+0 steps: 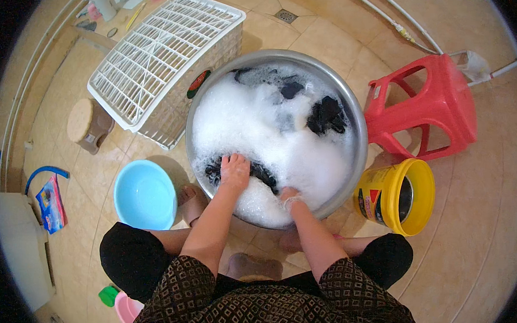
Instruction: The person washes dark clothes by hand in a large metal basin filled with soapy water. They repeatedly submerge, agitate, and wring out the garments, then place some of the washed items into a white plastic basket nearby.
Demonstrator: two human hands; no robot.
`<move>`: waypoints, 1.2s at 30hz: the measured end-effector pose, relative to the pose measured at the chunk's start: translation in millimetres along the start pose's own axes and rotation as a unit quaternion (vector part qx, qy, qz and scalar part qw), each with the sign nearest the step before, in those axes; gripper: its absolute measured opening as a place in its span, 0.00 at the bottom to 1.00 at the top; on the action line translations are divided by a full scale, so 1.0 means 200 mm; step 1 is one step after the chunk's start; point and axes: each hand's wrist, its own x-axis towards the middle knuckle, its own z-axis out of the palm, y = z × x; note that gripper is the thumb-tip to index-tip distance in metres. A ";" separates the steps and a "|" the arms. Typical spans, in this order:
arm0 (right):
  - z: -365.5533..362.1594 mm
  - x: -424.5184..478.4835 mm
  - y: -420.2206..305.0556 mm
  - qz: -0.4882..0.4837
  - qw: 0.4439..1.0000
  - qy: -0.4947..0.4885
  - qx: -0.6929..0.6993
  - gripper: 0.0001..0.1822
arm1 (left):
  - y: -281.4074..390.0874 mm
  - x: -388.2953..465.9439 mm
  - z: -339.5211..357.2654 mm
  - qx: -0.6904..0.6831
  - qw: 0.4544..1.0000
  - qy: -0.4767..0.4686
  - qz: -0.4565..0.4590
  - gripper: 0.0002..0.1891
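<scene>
A large round metal basin (pixel 354 85) stands on the floor before me, full of thick white suds (pixel 261 117). Across the near part of the basin runs a strip of dark wet cloth (pixel 264 174), half covered by foam. On that cloth lies my left hand (pixel 235 171), back up; whether its fingers grip the fabric is hidden. My right hand (pixel 289 192) is sunk in the suds up to the wrist, at the cloth's right end, so its fingers cannot be seen. More dark cloth (pixel 327 115) breaks through the foam at the far right of the basin.
A white plastic lattice basket (pixel 167 58) stands close at the basin's left. Below it sits a light-blue plastic basin (pixel 145 194). To the right are a red plastic stool (pixel 421 109), tipped on its side, and a yellow bucket (pixel 378 193). A floor drain (pixel 286 16) lies beyond.
</scene>
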 end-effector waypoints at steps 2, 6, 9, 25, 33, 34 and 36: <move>0.19 0.22 0.27 0.049 0.997 -0.035 -0.047 0.19 | 0.06 0.08 -0.05 0.003 0.998 -0.058 0.029 0.14; 0.35 0.24 0.21 0.031 0.993 0.034 -0.111 0.19 | 0.11 0.01 -0.14 0.004 1.000 0.012 0.009 0.15; 0.40 0.17 0.11 -0.004 0.983 0.089 -0.163 0.19 | 0.20 -0.01 -0.20 -0.265 0.960 -0.063 -0.067 0.16; -0.44 -0.15 -0.37 0.095 0.916 0.218 0.324 0.33 | 0.12 -0.03 0.35 -0.376 0.919 0.038 -0.111 0.16; -0.43 -0.03 -0.11 0.030 0.960 0.225 0.167 0.23 | 0.34 -0.05 -0.10 -0.413 0.882 -0.187 -0.130 0.25; -0.36 -0.02 -0.12 -0.010 0.958 0.254 0.130 0.23 | 0.35 -0.07 -0.09 -0.371 0.901 -0.211 -0.082 0.25; -0.27 -0.05 -0.16 -0.060 0.971 0.224 0.063 0.24 | 0.35 -0.11 0.03 -0.317 0.925 -0.205 0.052 0.21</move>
